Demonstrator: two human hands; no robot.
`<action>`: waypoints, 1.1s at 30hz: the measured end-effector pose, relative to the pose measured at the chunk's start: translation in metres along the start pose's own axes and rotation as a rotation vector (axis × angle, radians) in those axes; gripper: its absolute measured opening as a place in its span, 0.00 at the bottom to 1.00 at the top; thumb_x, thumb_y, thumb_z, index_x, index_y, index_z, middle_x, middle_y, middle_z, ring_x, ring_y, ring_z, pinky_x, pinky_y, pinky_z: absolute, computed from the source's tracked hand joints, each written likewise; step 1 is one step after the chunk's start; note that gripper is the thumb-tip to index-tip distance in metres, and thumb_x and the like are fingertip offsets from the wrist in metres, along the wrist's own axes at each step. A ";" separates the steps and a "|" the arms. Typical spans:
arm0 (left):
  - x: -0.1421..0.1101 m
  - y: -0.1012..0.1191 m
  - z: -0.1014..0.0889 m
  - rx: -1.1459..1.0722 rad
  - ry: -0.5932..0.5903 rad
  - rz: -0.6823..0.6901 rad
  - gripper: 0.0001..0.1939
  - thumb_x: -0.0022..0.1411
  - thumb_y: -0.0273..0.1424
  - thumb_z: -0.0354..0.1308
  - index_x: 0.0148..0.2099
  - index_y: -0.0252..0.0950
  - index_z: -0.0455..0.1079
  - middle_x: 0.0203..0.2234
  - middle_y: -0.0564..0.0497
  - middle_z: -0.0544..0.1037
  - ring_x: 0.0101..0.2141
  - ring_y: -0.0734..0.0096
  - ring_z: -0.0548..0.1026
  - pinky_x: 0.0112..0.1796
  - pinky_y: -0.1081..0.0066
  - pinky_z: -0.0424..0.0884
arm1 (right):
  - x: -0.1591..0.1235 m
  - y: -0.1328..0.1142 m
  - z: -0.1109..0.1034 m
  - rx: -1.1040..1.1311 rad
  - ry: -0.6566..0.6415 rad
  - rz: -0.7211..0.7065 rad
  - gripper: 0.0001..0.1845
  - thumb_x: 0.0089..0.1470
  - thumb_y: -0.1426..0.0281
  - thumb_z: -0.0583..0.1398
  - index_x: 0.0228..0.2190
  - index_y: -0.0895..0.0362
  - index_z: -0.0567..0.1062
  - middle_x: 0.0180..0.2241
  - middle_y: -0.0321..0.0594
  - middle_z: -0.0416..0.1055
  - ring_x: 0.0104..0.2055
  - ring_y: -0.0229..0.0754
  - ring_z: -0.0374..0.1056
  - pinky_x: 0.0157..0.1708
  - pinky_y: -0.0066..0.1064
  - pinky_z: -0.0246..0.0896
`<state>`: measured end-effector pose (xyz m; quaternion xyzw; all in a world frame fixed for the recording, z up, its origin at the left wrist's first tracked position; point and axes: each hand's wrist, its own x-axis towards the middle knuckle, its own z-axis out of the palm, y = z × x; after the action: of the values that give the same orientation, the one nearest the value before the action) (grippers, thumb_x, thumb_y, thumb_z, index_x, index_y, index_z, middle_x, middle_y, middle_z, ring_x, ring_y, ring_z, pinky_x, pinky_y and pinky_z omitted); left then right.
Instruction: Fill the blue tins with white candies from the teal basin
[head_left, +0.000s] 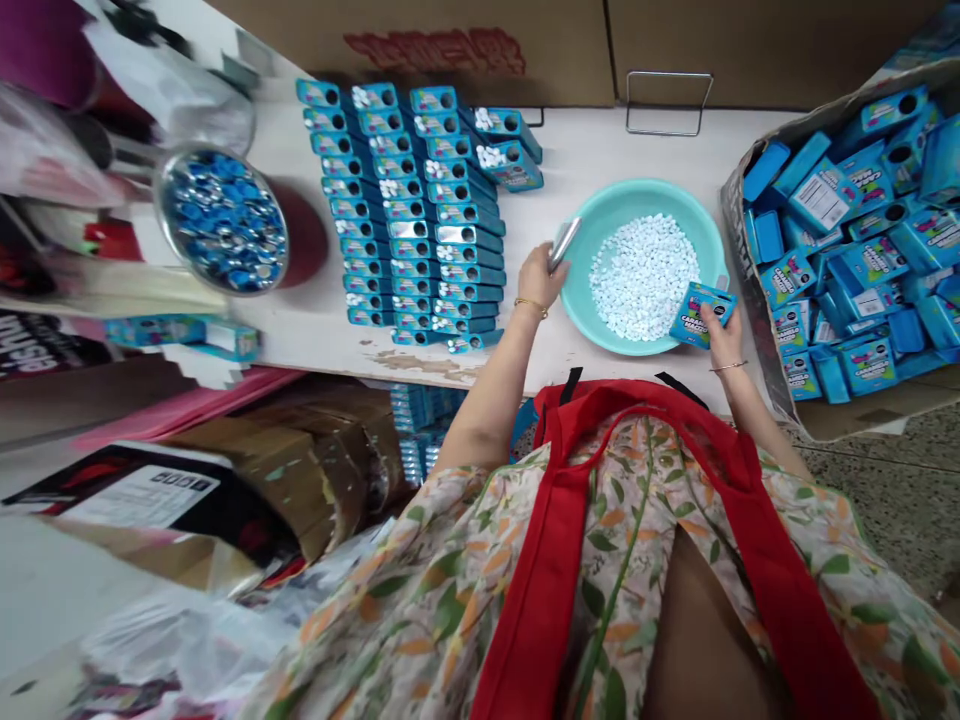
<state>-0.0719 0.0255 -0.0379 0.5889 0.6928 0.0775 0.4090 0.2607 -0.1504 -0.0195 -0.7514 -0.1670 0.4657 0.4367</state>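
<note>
My left hand (543, 277) is closed around a short silver metal utensil (565, 243) at the left rim of a turquoise basin (581, 300). The exact kind of utensil cannot be made out. Small white candies (643, 275) lie heaped inside the basin. Over the basin's lower right rim, my right hand (725, 338) grips a blue candy box (696, 316), its printed face turned up. Left of the basin stand rows of blue boxes (469, 235) on the white table, several with white candies showing at their top ends.
A large carton (750, 300) full of blue boxes stands at the right. On the left is a metal pot (159, 215) of blue-and-silver wrapped pieces. Brown cardboard (480, 50) lines the table's back, with a wire handle (669, 132). More cartons and plastic bags crowd the lower left.
</note>
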 end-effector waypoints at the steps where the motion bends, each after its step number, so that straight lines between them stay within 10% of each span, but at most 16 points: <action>1: -0.004 0.005 -0.001 0.106 0.010 0.033 0.28 0.68 0.41 0.67 0.65 0.34 0.71 0.55 0.35 0.79 0.53 0.51 0.79 0.56 0.54 0.76 | 0.000 0.001 -0.004 -0.003 -0.007 -0.002 0.43 0.42 0.32 0.72 0.47 0.49 0.75 0.46 0.44 0.83 0.50 0.55 0.83 0.57 0.61 0.82; 7: -0.013 0.045 0.025 0.451 -0.331 0.254 0.27 0.76 0.28 0.50 0.73 0.40 0.69 0.64 0.36 0.77 0.61 0.47 0.77 0.61 0.53 0.73 | 0.004 -0.001 -0.018 -0.225 0.108 -0.252 0.43 0.47 0.33 0.70 0.52 0.49 0.76 0.57 0.47 0.77 0.62 0.56 0.77 0.70 0.64 0.69; 12: -0.006 0.061 0.071 0.604 -0.456 0.258 0.32 0.75 0.19 0.42 0.75 0.37 0.68 0.67 0.34 0.72 0.63 0.48 0.76 0.60 0.54 0.71 | 0.004 -0.005 -0.012 -0.180 -0.057 -0.257 0.40 0.52 0.35 0.68 0.52 0.50 0.74 0.51 0.47 0.80 0.56 0.54 0.79 0.65 0.59 0.74; 22: -0.041 0.055 0.107 0.168 -0.747 0.336 0.35 0.62 0.20 0.55 0.71 0.28 0.72 0.65 0.33 0.77 0.61 0.52 0.78 0.62 0.58 0.73 | 0.017 0.000 -0.014 -0.011 -0.121 -0.159 0.42 0.49 0.33 0.68 0.53 0.46 0.70 0.54 0.43 0.79 0.56 0.53 0.79 0.63 0.58 0.76; 26: -0.037 0.055 0.083 -0.064 -0.644 0.337 0.26 0.64 0.33 0.65 0.63 0.33 0.78 0.58 0.35 0.82 0.55 0.54 0.81 0.59 0.59 0.74 | 0.022 -0.009 -0.028 -0.086 -0.111 -0.251 0.40 0.47 0.40 0.73 0.54 0.47 0.70 0.53 0.43 0.78 0.56 0.53 0.78 0.65 0.57 0.74; 33: -0.029 0.079 -0.015 0.029 -0.573 0.559 0.25 0.70 0.44 0.63 0.62 0.36 0.78 0.51 0.38 0.83 0.48 0.55 0.81 0.54 0.59 0.75 | 0.026 -0.023 -0.012 -0.391 -0.169 -0.505 0.36 0.57 0.42 0.68 0.57 0.50 0.73 0.54 0.47 0.78 0.57 0.57 0.77 0.63 0.59 0.75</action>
<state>-0.0229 0.0288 0.0323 0.7583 0.3647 0.0086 0.5402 0.2882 -0.1261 -0.0130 -0.7147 -0.4699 0.3623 0.3703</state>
